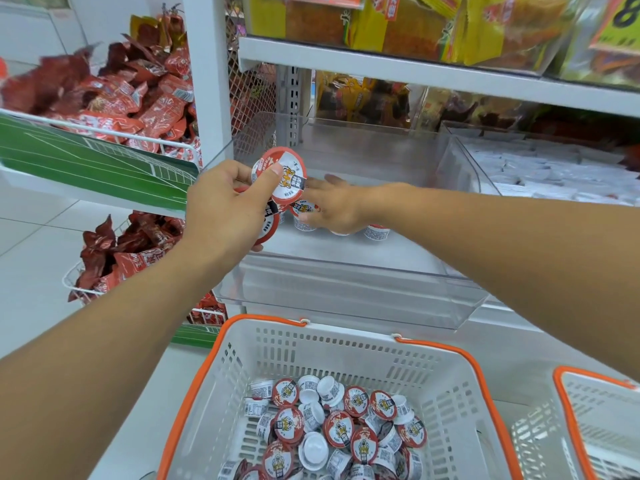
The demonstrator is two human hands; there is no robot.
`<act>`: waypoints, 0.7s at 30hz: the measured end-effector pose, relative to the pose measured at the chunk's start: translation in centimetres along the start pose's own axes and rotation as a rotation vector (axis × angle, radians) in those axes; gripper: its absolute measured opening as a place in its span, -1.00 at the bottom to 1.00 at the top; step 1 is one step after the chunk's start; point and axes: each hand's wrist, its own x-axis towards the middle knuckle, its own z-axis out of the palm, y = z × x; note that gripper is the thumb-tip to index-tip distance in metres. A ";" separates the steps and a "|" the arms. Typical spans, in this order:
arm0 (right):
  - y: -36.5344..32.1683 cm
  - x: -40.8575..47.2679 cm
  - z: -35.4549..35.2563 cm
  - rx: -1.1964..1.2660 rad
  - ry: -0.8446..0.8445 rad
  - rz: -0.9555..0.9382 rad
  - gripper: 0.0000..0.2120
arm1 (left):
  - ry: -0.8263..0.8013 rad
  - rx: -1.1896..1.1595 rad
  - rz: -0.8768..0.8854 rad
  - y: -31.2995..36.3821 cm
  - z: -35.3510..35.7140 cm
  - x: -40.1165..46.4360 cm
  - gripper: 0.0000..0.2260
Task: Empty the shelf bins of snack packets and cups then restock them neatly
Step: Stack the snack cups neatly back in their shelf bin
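A: Why's the left hand (221, 206) full of cups (278, 174)?
B: Thumb n fingers pinch a few, ready to go in.
A: Right hand (332, 206)?
B: Fingers spread, lining up cups in the clear bin (346, 292). Rest wait in the basket (346, 344).

Big black "8" on the yellow price sign (620, 22) top right. Print on the cup lid (281, 176) in my left hand (225, 209) too blurred to read.
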 end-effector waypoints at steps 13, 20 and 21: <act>3.0 -0.7 0.2 -0.036 0.042 0.045 -0.10 | -0.041 -0.002 -0.036 -0.5 0.0 0.5 -0.64; 2.1 -3.9 -3.1 0.489 0.201 0.136 -0.23 | -0.045 0.024 -0.070 0.0 0.0 0.3 -0.63; 1.8 -4.6 -4.3 0.757 0.216 0.147 -0.39 | -0.052 0.012 -0.076 0.2 0.1 0.3 -0.63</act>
